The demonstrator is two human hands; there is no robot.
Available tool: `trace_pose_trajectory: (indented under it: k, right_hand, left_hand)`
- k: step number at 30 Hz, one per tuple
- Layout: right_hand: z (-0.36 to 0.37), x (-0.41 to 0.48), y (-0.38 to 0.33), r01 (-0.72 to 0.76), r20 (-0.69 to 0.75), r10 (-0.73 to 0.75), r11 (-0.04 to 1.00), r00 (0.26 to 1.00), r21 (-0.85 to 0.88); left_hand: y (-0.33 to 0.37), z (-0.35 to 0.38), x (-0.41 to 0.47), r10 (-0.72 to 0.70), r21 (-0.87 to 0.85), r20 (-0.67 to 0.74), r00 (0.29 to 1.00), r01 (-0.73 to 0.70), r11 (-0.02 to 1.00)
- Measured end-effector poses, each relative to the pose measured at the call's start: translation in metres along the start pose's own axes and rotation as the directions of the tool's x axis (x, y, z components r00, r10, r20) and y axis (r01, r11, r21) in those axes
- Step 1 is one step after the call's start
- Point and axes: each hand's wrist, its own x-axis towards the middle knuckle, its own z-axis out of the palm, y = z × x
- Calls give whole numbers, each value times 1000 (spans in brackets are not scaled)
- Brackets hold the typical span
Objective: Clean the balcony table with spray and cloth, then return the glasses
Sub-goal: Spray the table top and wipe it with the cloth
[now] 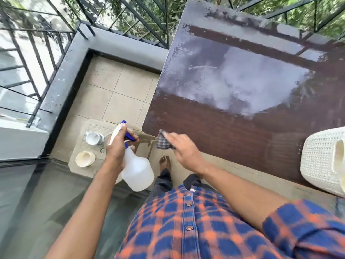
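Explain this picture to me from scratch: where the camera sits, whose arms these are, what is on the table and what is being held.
There is no machine here. The single picture comes from a wide-angle camera worn on a person's head, looking down, so the two arms belong to the wearer, in a checked shirt.

The left hand grips a clear spray bottle with a blue trigger. The right hand holds a small dark checked cloth near the table's corner.

The brown table looks wet and shiny, with nothing standing on the part in view. A white woven chair covers its right side.

On a low beige stool to the left stand two cups: a white one and a cream one. Beyond is a black railing and greenery.
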Motion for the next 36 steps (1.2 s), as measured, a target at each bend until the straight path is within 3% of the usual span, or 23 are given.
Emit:
trace_pose_trajectory:
  k: [3,5,8,12,14,16,18,20,23,25,28,31,33,35,36]
  right_hand:
    - [16,-1,-22,81,60,-87,992,994,96]
    - [4,17,-27,-60,-70,76,975,995,212]
    - [-37,63,-12,-305,-216,399,879,891,367]
    - [-76,134,42,-454,-344,499,867,795,208]
    - [-66,154,52,-498,-311,501,862,808,95]
    - [-40,160,34,-341,-224,325,939,919,-38]
    - [-10,145,7,-18,-59,14,998,998,-63]
    - [18,117,-14,250,127,-240,966,962,-72]
    - [35,88,-24,321,270,-307,947,913,-9]
    - [23,93,-24,242,227,-248,969,942,54]
    - [-18,125,-5,-10,-31,13,995,999,96]
    - [-69,166,41,-236,-231,241,970,942,53]
    - [-88,183,68,-381,-289,363,925,886,-6]
    - [-80,186,75,-444,-284,402,891,871,-100]
    - [-69,183,70,-406,-256,363,903,896,-141]
  left_hand:
    - [3,-2,2,8,-30,-4,1000,-8,1000]
    - [6,-3,2,-8,-32,-13,1000,7,999]
    - [7,-7,6,-14,-58,-19,1000,13,998]
    - [10,-14,15,24,-67,-31,999,-26,997]
    - [11,-16,18,42,-51,-30,999,-44,998]
    - [11,-18,22,56,-46,-32,998,-57,997]
    - [11,-20,26,55,-47,-34,998,-57,997]
    - [13,-21,30,26,-65,-35,999,-28,997]
    - [17,-22,35,-40,-44,-22,999,39,998]
    - [21,-23,41,-38,-6,-14,999,38,999]
    - [27,-23,49,-18,13,-12,1000,18,1000]
    - [38,-21,56,-33,-16,1,999,33,999]
    - [44,-18,61,-38,12,25,999,38,999]
    - [51,-13,63,-43,35,33,999,42,998]
    - [55,-10,64,-43,36,36,998,42,998]
